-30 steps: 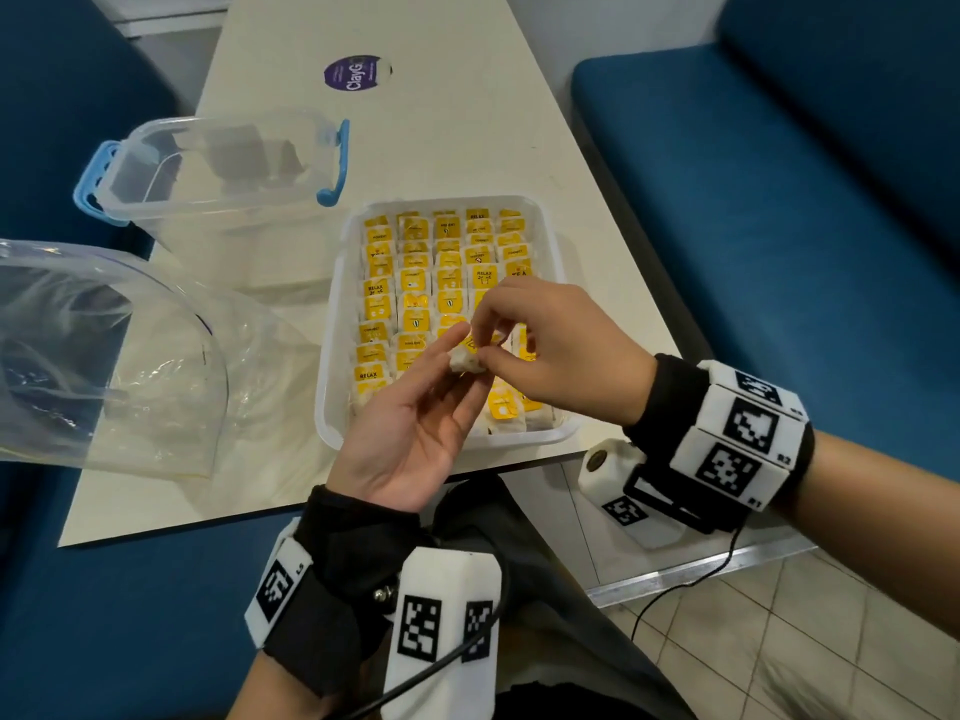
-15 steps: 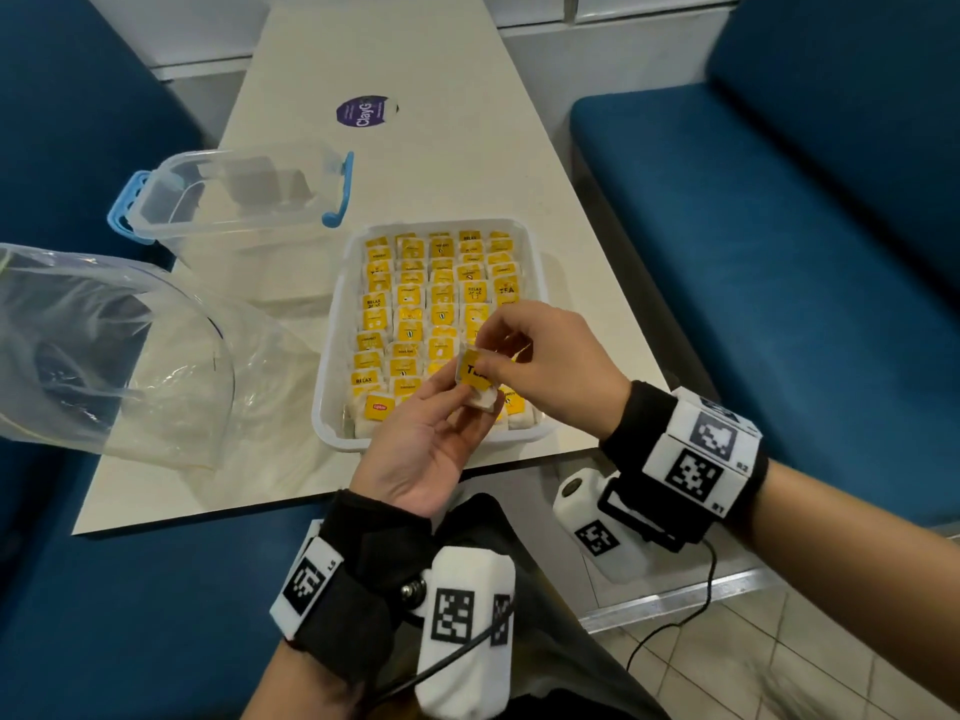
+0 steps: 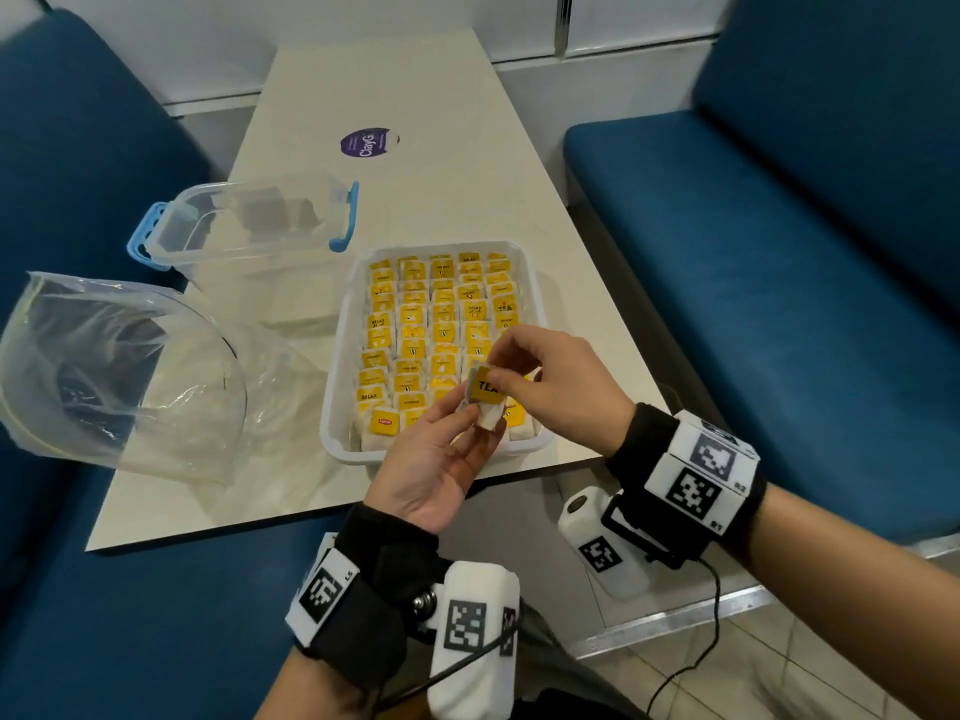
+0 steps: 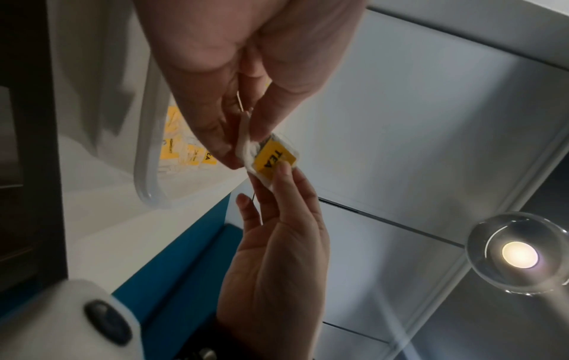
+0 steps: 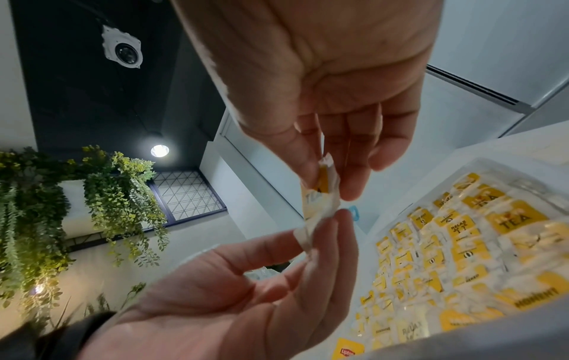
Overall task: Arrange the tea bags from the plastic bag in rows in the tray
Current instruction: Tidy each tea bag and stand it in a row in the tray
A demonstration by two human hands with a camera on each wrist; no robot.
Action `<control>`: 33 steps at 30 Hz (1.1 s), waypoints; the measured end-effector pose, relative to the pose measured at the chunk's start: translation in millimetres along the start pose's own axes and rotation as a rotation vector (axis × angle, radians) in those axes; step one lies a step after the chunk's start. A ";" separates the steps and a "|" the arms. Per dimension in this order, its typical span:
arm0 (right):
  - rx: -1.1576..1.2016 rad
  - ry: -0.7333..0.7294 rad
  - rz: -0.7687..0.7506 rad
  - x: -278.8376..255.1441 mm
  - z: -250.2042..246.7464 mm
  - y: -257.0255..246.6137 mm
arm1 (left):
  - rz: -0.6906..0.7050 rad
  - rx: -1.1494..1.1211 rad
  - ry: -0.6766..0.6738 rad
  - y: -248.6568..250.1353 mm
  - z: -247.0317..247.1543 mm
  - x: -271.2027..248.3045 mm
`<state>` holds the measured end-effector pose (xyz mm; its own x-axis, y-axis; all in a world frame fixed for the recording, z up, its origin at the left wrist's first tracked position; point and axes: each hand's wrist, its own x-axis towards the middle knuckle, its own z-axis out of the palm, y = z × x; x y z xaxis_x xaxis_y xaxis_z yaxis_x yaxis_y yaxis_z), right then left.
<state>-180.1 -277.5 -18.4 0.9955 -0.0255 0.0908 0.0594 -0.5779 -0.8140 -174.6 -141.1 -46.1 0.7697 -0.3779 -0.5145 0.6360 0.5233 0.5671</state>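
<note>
- Tea bag (image 3: 485, 402) held between both hands above near edge of tray (image 3: 332, 439); yellow tag reading "TEA" faces up
- Right hand (image 3: 561, 387) pinches upper end of the sachet between thumb and fingertips; narrow grip, remaining fingers loosely curled
- Left hand (image 3: 436, 459) palm up, fingers nearly straight; fingertips (image 5: 341, 219) support lower end of the sachet; thumb seems to press it lightly, contact hard to confirm
- Tray near front edge of table (image 3: 467, 189), filled with rows of yellow-tagged tea bags; remaining free space appears to be at near right corner, beneath the hands
- Plastic bag (image 3: 124, 371) at left front corner of table, mouth open, apparently emptied
- Step in hand: orienting one sachet before placement; task judged close to completion
- Next move calls for lowering the sachet tag-up into the gap; alignment with neighbouring rows required
- Hidden: near right corner of tray covered by hands; exact size of gap cannot be told; small print on distant tags illegible
</note>
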 end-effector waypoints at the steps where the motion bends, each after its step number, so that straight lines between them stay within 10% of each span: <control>1: 0.008 0.002 0.003 -0.4 0.4 -0.4 | 0.004 -0.002 0.004 0.0 -1.8 -0.5; 20: 0.045 -0.003 -0.015 13.4 -9.8 -11.2 | 0.080 0.015 0.057 8.1 -10.0 2.6; 29: -0.001 -0.128 -0.021 10.5 -25.5 -12.5 | 0.659 1.021 -0.008 27.0 8.3 0.9; 33: -0.184 -0.090 -0.070 10.6 -35.5 -14.7 | 0.711 1.212 -0.044 46.5 15.6 4.8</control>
<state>-173.0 -298.2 15.0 0.9924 0.0879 0.0856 0.1227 -0.7152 -0.6880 -140.5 -130.6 -12.2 0.9292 -0.3494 0.1204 -0.2506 -0.3565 0.9001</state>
